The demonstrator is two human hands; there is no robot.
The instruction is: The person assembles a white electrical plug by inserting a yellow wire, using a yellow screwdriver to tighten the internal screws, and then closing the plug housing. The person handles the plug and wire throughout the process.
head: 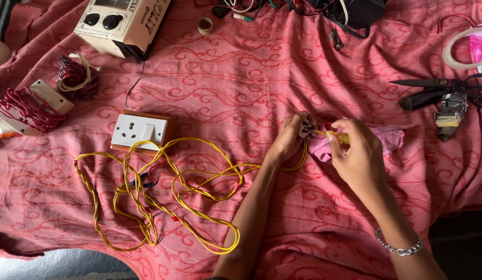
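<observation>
You get soft, even daylight, faint shadows, sharp focus; corners darken slightly, no glare or blur.

A red patterned bedspread (241, 67) covers the whole surface – grey floor (59, 264) shows below, in soft daylight

Both forearms are bare, with no sleeves in view. The right hand (360, 155) has a silver chain-link bracelet (399, 245) at its wrist. The left hand (288, 137) wears nothing visible.
</observation>
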